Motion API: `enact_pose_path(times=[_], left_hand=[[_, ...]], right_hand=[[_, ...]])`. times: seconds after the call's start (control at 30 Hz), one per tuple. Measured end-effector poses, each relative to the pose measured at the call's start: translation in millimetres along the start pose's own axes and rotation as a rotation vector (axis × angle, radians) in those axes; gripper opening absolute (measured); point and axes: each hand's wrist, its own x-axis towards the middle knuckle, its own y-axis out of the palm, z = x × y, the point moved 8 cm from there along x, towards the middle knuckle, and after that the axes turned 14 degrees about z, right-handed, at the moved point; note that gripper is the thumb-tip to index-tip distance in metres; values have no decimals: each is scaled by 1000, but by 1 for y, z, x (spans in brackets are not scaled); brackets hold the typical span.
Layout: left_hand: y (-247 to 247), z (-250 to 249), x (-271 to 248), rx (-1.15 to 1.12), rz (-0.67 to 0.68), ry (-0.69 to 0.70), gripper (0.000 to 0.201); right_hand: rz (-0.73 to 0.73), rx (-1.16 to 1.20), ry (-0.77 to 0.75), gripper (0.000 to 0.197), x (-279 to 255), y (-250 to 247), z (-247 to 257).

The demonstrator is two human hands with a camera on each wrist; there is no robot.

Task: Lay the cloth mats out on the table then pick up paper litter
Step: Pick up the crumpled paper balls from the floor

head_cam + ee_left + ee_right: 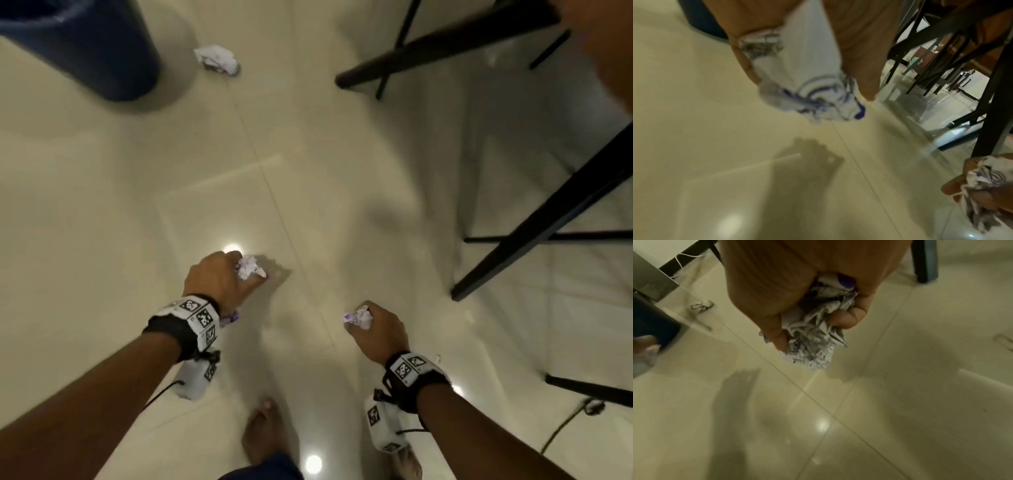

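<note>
Your left hand point(219, 277) was curled round one crumpled paper wad point(249, 267) and your right hand point(375, 330) round another point(359, 318), likely freeing the floor. A third wad point(217, 59) lay far left, beside the dark bin point(102, 51).

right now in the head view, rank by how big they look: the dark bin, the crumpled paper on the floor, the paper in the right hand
1. dark bin, largest though cut off
2. crumpled paper on the floor
3. paper in the right hand, partly hidden by the fingers, so its true size is unsure
</note>
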Motion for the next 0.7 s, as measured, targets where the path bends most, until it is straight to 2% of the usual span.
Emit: enact_pose_path(times=[0.07,0.17,0.27,0.33,0.4,0.5,0.6,0.7], left_hand=[[-39,15,-31,-93,-25,-50,52],[-123,28,-78,-191,-77,-100,61],[-200,29,-98,-215,-118,-111,75],[-251,31,-100,-237,-147,-129,76],[-298,31,-92,-249,-180,-150,67],[-363,39,-59,-358,-229,-242,44],[-394,41,-23,-405,-256,-229,36],[-420,48,22,-419,-311,-199,28]], right_hand=[[32,-5,-7,22,-13,-16,48],[53,-30,-34,22,-31,-51,144],[8,-20,-92,23,-40,-89,232],[6,-35,-118,21,-36,-109,284],[41,-59,-141,24,-27,-122,326],[56,-136,-132,26,11,-144,386],[70,-180,-178,25,55,-157,427],[159,-298,-254,30,124,-156,472]])
